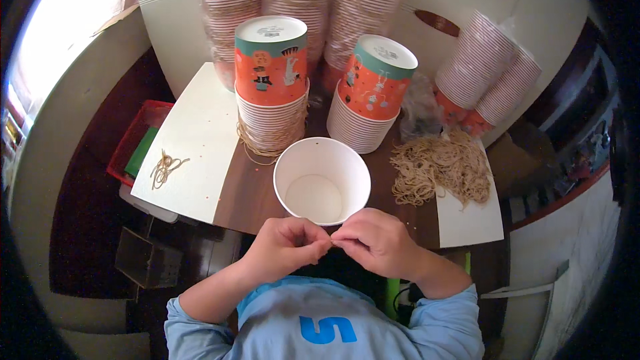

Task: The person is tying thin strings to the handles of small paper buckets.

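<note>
My left hand (288,245) and my right hand (379,243) meet fingertip to fingertip at the near rim of a white paper bucket (319,193). Both are pinched closed. A small tan bit shows between the fingertips, too small to name. The bucket stands with its mouth up, and its inside holds nothing I can see. Behind it, a left stack of upturned paper buckets (272,77) has tan cords looped around its lower part. A second stack (375,90), orange and teal on top, leans slightly to its right.
A tangled heap of tan cords (445,167) lies on the right, and a few cords (167,168) lie on the white board at left. Tall plastic-wrapped bucket stacks (300,0) line the back. More stacks (480,60) stand back right. A red crate (143,130) sits beyond the left edge.
</note>
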The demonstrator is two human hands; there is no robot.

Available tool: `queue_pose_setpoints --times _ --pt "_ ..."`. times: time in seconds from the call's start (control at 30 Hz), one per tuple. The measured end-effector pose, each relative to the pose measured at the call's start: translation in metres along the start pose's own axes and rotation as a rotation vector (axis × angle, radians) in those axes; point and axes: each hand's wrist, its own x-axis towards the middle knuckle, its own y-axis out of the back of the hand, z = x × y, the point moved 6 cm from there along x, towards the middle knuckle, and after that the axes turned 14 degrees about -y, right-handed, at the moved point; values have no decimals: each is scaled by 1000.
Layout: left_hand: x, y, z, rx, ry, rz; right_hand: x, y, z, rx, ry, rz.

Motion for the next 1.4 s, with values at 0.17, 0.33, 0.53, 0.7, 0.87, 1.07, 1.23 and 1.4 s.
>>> queue_pose_setpoints --times 0.17,0.33,0.53,0.7,0.87,1.07,1.23,1.4 --pt "3 -9 36 696 -456 -59 2 1 -3 -75 43 32" --pt "16 -22 57 1331 -879 -255 11 0 26 6 -180 -16" --pt "116 59 41 1359 -683 76 27 1 54 256 -463 -50" --pt "141 90 -1 1138 -140 -130 50 13 84 143 -581 -94" --pt "85 73 -7 899 -109 9 59 15 100 150 -663 -126" --pt "32 57 -14 363 113 154 62 -42 105 289 -749 -320" --pt "32 67 -17 418 19 194 66 -56 108 267 -730 -303" --pt "42 74 -23 487 -15 189 72 -58 110 203 -759 -287"
